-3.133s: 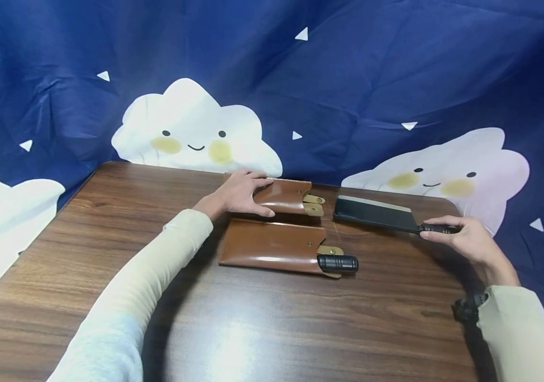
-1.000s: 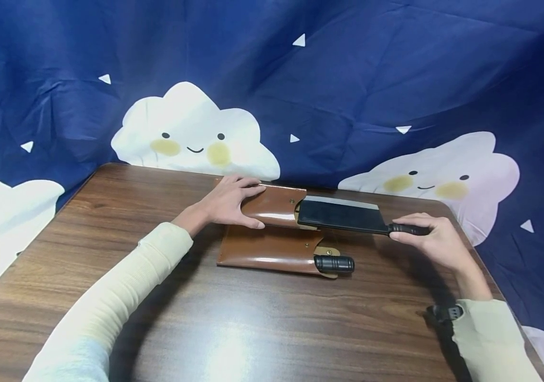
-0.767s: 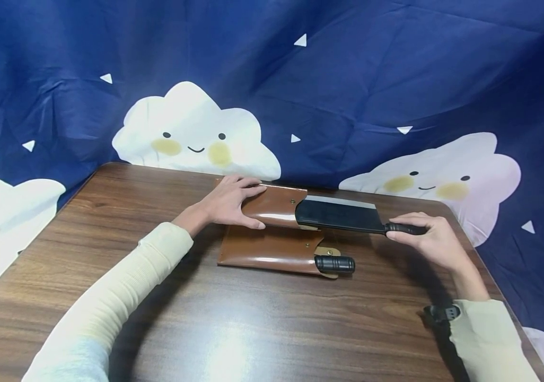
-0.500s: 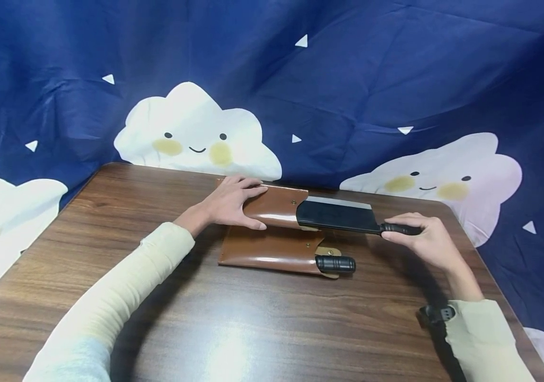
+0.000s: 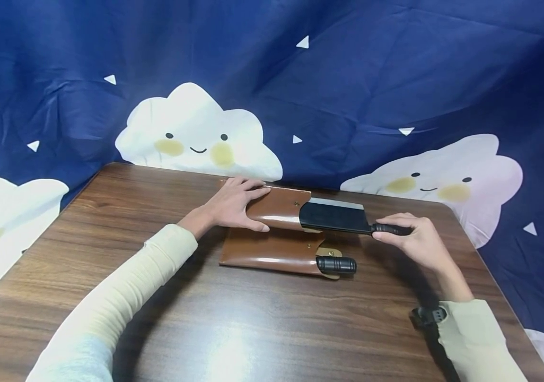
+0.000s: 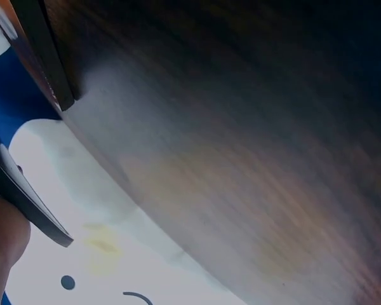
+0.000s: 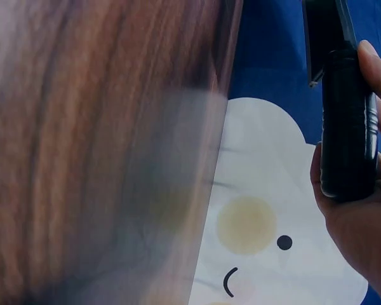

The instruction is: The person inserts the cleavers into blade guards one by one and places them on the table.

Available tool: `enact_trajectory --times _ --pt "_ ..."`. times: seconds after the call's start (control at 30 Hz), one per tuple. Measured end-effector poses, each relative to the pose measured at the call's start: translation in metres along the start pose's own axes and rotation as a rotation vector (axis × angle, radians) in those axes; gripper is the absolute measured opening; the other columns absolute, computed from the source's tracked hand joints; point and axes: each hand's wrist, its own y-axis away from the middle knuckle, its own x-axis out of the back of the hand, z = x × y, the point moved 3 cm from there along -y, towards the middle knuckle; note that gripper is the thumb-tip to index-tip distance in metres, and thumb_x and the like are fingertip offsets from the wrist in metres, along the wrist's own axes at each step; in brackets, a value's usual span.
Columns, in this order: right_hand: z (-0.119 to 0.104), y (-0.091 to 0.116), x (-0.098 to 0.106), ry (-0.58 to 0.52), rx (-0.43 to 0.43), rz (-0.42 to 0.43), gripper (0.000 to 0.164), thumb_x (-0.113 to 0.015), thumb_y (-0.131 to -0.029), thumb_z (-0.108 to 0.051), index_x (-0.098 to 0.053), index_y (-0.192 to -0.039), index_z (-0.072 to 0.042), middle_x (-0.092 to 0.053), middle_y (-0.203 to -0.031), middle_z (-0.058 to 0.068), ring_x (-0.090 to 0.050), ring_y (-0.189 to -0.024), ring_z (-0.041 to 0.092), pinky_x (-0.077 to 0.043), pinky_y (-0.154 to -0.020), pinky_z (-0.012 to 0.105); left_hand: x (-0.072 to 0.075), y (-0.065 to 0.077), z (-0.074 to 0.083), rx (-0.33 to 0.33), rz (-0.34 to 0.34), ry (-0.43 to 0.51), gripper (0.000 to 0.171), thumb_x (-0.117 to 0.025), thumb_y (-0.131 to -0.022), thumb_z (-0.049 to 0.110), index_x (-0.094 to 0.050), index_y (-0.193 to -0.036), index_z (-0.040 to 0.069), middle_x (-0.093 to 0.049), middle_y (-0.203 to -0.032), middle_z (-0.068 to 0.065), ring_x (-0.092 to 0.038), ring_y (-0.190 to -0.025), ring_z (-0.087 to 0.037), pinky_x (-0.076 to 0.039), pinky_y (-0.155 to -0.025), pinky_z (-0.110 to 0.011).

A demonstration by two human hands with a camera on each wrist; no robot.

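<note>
In the head view, my left hand (image 5: 234,204) grips a brown leather knife sheath (image 5: 279,208) near its left end, fingers over the far edge and thumb along the near one. My right hand (image 5: 417,233) holds a cleaver (image 5: 334,216) by its black handle. The front part of the dark blade is hidden inside the sheath's mouth; the rest shows, with its pale cutting edge on the far side. In the right wrist view, fingers and thumb curl round the black handle (image 7: 348,127). Only a bit of a finger (image 6: 6,235) shows in the left wrist view.
A second brown sheath (image 5: 269,253) lies on the wooden table (image 5: 272,329) just nearer, partly overlapped by the first; a black handle (image 5: 336,265) sticks out of its right end. Behind the table's far edge hangs a blue cloth (image 5: 329,95) with white clouds.
My right hand has brought the cleaver leftward from beside the sheath, and its blade has slid partway in. My left hand has stayed at the sheath, which has shifted slightly nearer.
</note>
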Motion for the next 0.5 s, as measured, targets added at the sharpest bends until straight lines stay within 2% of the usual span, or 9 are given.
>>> enact_trajectory --times 0.23,0.5 --pt "-0.011 -0.001 -0.006 -0.006 0.015 0.005 0.03 -0.09 -0.077 -0.012 -0.08 -0.104 -0.005 -0.075 -0.102 0.01 -0.06 -0.095 -0.003 -0.043 -0.08 0.011 -0.001 -0.002 0.002 -0.004 0.006 0.0 0.106 -0.063 -0.071 0.084 -0.049 -0.153 0.019 -0.044 -0.153 -0.007 -0.036 -0.135 -0.03 -0.03 -0.105 -0.05" --pt "-0.018 -0.005 -0.011 0.002 0.038 0.023 0.03 -0.09 -0.077 -0.012 -0.08 -0.103 -0.001 -0.075 -0.1 0.01 -0.059 -0.093 -0.002 -0.043 -0.079 0.012 0.0 -0.003 0.003 -0.013 0.019 -0.01 0.106 -0.064 -0.07 0.084 -0.048 -0.153 0.019 -0.043 -0.154 -0.008 -0.035 -0.137 -0.03 -0.029 -0.106 -0.05"
